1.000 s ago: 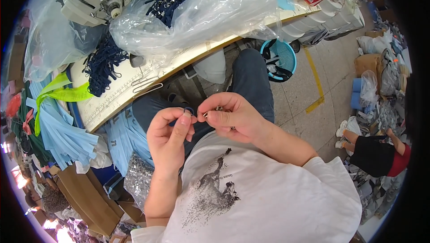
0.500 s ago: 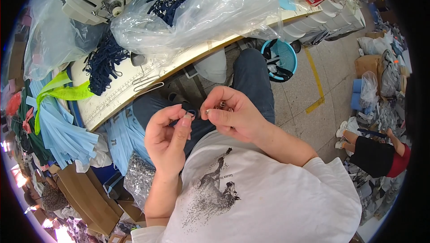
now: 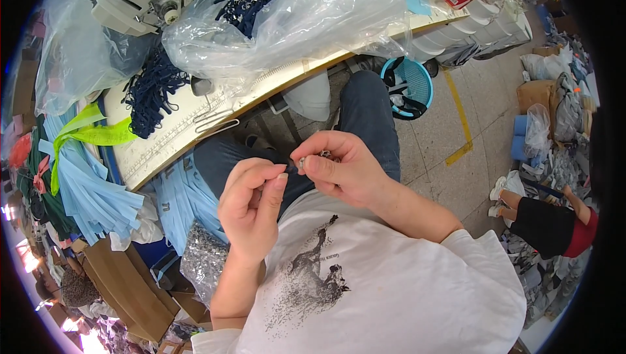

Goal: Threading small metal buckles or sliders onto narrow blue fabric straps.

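My left hand (image 3: 251, 204) is raised above my lap, its thumb and forefinger pinched together. Whatever lies between those fingertips is too small to make out. Close on its right, my right hand (image 3: 345, 166) is curled around several small shiny metal pieces (image 3: 325, 154). One metal piece (image 3: 301, 164) sits between the right thumb and forefinger, facing the left fingertips. The fingers hide part of the metal pieces.
A white worktable (image 3: 261, 87) bears a clear plastic bag (image 3: 339, 8) of navy loops, a navy loop pile (image 3: 153, 96) and a sewing machine (image 3: 130, 2). Light blue strips (image 3: 91, 184) hang at left. A blue basket (image 3: 417, 80) stands on the floor; another person (image 3: 548, 223) is at far right.
My left hand has shifted slightly right and down, its thumb and forefinger closer together. The right hand has barely moved and still holds the metal pieces.
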`<state>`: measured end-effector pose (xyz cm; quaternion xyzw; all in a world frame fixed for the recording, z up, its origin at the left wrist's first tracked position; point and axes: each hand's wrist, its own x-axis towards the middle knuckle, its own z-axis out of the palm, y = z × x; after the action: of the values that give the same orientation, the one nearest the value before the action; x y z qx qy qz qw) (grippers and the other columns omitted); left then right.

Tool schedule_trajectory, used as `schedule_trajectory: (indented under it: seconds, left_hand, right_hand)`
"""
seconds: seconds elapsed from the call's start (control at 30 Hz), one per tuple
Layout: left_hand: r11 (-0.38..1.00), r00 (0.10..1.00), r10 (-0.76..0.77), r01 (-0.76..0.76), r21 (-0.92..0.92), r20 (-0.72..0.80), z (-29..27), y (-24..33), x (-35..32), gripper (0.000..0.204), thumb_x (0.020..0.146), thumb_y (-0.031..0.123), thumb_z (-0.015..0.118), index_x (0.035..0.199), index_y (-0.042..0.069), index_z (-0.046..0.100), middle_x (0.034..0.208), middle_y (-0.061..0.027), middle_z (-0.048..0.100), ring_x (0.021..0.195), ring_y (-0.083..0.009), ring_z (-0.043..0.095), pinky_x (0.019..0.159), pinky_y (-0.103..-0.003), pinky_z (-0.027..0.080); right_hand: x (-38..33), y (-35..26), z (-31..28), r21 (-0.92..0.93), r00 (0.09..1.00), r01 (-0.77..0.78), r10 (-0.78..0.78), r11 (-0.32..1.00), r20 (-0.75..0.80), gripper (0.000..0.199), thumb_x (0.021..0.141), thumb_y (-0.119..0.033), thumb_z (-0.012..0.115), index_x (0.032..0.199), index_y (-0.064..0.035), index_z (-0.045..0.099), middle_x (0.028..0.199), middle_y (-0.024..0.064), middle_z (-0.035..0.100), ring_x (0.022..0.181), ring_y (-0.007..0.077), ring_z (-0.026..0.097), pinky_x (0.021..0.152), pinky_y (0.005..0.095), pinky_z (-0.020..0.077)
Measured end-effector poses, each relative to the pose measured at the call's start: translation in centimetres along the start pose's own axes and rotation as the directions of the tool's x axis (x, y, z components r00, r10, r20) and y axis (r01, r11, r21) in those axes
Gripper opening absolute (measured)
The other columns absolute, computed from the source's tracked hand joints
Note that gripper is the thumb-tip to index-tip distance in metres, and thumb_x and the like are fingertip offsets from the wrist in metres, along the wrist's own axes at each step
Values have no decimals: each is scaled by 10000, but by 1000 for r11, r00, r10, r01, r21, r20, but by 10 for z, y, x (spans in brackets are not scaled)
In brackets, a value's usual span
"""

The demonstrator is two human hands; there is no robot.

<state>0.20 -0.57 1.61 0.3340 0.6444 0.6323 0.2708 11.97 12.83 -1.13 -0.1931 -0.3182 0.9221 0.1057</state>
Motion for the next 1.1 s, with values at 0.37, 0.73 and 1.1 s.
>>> schedule_trajectory:
  seconds: [0.37,0.73,1.1]
  left_hand:
    - [938,983,172,-185,293,68,4,5,3,53,883,-22,587,933,-19,570,923,-103,565,793,-162,522,696,-241,422]
    - [794,948,288,-315,521,133,4,10,7,70,819,-52,611,871,-16,582,826,-118,591,747,-237,558,681,-288,446]
    - [758,932,330,-357,546,151,7,9,6,196,731,-56,683,899,9,604,839,-109,592,728,-269,563,654,-336,448]
  right_hand:
    - [-4,-5,3,-212,1000,30,-30,977,2,200,884,-141,677,1056,-39,677,699,-47,551,556,14,429,467,179,324]
    - [-2,-1,5,-525,927,353,-367,774,83,227,808,-57,726,1032,-31,699,898,44,624,771,85,577,639,205,447]
    - [-1,0,7,-575,898,396,-434,715,79,261,791,-15,727,1049,-17,690,936,68,635,816,111,592,661,222,469]
